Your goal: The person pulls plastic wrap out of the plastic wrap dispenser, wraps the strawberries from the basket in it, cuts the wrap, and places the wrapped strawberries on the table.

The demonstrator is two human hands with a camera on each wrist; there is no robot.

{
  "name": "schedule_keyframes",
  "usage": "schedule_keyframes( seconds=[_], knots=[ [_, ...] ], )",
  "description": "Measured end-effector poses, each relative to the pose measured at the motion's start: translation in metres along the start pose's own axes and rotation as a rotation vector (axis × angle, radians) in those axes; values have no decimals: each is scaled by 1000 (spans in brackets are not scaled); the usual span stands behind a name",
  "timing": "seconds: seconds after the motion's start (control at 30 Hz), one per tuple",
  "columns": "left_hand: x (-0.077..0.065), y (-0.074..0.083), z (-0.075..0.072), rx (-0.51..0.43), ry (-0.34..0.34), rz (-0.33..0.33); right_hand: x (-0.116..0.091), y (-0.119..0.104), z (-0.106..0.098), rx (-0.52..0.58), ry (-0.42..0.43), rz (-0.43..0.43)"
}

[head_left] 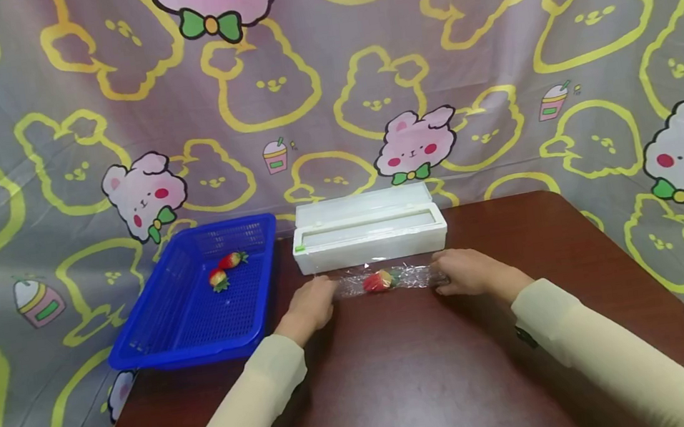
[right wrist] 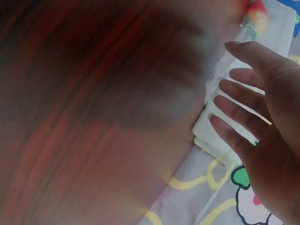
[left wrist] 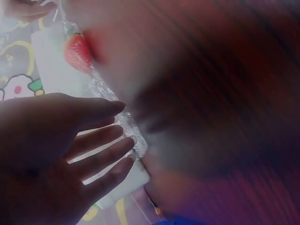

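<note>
Here, clock hours are read around the film-wrapped strawberry [head_left: 378,281], which lies on the dark wooden surface [head_left: 423,361] in a strip of clear film [head_left: 415,277]. We see the left hand [head_left: 313,304] at 9 o'clock and the right hand [head_left: 469,271] at 3, both near the strip's ends; in the wrist views their fingers look straight and relaxed, curled round nothing. Those ends are partly hidden by the fingers, so we cannot tell whether the fingertips touch the film. Glare also blurs how the film folds.

Just beyond, at 12 o'clock, stands a white box [head_left: 379,249] with its lid raised; we cannot make out its interior. A dark object [head_left: 525,337] under the right sleeve [head_left: 619,350] is mostly covered.

At 9 to 10 o'clock, a blue basket [head_left: 186,357] holds two strawberries [head_left: 231,260], and hides part of the surface's left edge. The far edge meets a patterned cloth [head_left: 320,43]; the right edge slants toward 4 o'clock, while the near one is cut off. We find the widest space between the forearms, toward 6 o'clock.
</note>
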State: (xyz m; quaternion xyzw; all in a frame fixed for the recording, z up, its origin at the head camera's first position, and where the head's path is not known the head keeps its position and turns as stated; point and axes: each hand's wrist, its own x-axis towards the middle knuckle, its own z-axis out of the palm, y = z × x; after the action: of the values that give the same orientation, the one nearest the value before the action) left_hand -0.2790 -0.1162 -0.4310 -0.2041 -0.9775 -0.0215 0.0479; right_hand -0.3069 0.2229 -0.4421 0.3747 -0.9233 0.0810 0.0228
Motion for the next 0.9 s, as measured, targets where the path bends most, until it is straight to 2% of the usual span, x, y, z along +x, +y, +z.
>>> schedule_keyframes(
  seconds=[0.13, 0.37, 0.57, 0.8, 0.9],
  knots=[
    [3, -2, 3, 4, -26, -33, 1, 1, 9, -46, -2, -8],
    [9, -4, 8, 14, -23, -61, 3, 2, 13, -33, 15, -8],
    [14, -5, 12, 46, -3, -61, 4, 1, 9, 10, 20, 1],
    [15, -6, 16, 149, 19, -34, 4, 5, 11, 18, 59, -49],
    [16, -7, 15, 148, 12, -34, 5, 7, 12, 28, 55, -50]
  ],
)
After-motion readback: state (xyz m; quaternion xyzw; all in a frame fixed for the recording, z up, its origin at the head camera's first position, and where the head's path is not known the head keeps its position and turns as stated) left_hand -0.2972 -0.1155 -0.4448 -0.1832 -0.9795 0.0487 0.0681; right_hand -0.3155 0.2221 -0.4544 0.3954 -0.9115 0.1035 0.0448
